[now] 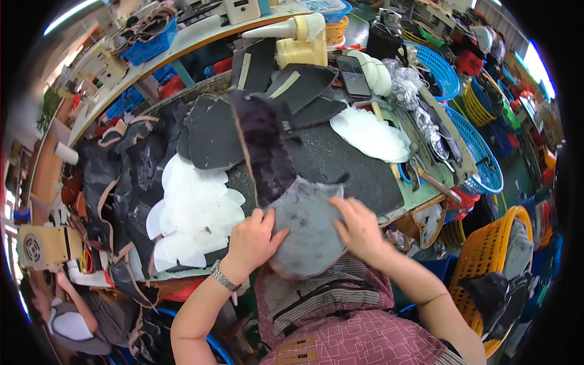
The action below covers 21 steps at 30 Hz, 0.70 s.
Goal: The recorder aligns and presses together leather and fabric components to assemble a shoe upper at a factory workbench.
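A soft, fuzzy piece, perhaps a boot upper, has a rounded grey part [307, 228] near me and a long dark purple furry part [261, 140] reaching across the bench. My left hand [252, 240] grips the grey part's left edge, thumb on top. On its opposite edge, my right hand [359, 228] has its fingers and thumb closed, the fingertips near the upper right corner. The near end of the piece hangs over the bench edge towards my apron [359, 334]. White scalloped sheets [194, 210] lie left of the piece, in an overlapping pile.
Dark flat pieces [210, 137] lie at the far side, beside a cream tape roll [301, 52]. Right of them are a phone [354, 76], another white stack [371, 134] and a hammer [438, 184]. An orange basket [496, 243] stands at right. Another person [91, 322] sits lower left.
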{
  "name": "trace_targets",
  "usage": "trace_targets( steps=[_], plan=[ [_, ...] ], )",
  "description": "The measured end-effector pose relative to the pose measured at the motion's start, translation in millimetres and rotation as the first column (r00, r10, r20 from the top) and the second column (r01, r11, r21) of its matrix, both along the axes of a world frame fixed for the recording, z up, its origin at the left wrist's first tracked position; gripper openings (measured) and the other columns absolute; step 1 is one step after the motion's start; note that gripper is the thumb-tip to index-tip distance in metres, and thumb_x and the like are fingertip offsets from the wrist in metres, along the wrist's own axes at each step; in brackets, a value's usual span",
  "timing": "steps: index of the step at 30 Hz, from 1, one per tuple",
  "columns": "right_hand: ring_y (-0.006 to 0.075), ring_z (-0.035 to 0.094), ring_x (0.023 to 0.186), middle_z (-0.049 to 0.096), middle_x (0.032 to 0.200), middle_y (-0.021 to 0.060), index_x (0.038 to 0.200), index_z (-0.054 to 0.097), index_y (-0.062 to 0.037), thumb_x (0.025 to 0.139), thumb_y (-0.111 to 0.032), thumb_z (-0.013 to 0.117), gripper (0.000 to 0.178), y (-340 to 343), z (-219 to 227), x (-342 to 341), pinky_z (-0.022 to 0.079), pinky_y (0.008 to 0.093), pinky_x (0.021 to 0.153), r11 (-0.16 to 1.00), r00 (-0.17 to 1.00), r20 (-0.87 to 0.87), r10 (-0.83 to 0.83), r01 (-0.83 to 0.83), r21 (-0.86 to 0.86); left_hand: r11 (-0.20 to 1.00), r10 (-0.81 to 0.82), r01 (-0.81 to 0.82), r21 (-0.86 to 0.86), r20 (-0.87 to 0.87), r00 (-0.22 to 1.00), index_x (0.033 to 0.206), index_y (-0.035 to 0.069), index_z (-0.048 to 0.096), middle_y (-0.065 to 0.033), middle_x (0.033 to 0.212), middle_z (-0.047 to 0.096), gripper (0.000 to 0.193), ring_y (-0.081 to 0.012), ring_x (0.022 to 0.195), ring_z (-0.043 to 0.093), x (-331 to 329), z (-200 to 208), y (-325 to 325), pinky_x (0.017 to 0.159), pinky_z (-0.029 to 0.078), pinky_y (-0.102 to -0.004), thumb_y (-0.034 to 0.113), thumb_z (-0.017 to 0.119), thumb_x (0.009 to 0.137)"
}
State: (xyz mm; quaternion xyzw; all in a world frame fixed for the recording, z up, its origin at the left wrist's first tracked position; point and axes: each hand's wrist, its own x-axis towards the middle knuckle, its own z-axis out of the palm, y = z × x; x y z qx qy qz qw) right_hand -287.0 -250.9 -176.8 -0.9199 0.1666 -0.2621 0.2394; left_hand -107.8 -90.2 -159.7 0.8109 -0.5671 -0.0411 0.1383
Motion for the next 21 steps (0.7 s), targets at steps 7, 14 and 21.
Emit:
trace_targets(
  steps=[7, 14, 21],
  plan=[
    [0.0271, 0.054, 0.081, 0.055, 0.084, 0.0086, 0.104, 0.053, -0.0054, 0.07, -0.014, 0.068, 0.038, -68, 3, 11, 0.042, 0.0366, 0.073, 0.902, 0.962, 0.073, -0.263, 0.272, -0.334, 0.852, -0.446, 0.481, -0.206, 0.193, 0.874, 0.079, -0.001, 0.06, -0.0181, 0.104, 0.06, 0.031, -0.031, 0.096, 0.055, -24, -10, -44, 0.079, 0.047, -0.0375, 0.025, 0.071, 0.067],
    [0.0278, 0.055, 0.081, 0.052, 0.085, 0.0094, 0.089, 0.049, -0.0062, 0.065, -0.008, 0.066, 0.029, -63, -17, -8, 0.044, 0.0375, 0.069, 0.931, 0.973, 0.086, -0.213, 0.229, -0.283, 0.872, -0.38, 0.275, -0.406, -0.205, 0.902, 0.115, -0.002, 0.055, -0.0189, 0.117, 0.057, 0.049, -0.0325, 0.109, 0.055, 19, 12, -116, 0.094, 0.043, -0.0354, 0.015, 0.071, 0.071],
    [0.0289, 0.061, 0.091, 0.062, 0.099, 0.0151, 0.106, 0.051, 0.0024, 0.072, -0.01, 0.066, 0.039, -85, 6, 3, 0.047, 0.0347, 0.08, 0.75, 0.991, -0.115, -0.068, 0.127, 0.65, 0.94, -0.34, 0.263, -0.216, -0.62, 0.707, 0.09, 0.001, 0.051, -0.0093, 0.084, 0.062, 0.035, -0.0156, 0.079, 0.058, 50, -15, -171, 0.072, 0.047, -0.0299, 0.01, 0.077, 0.069]
  ],
)
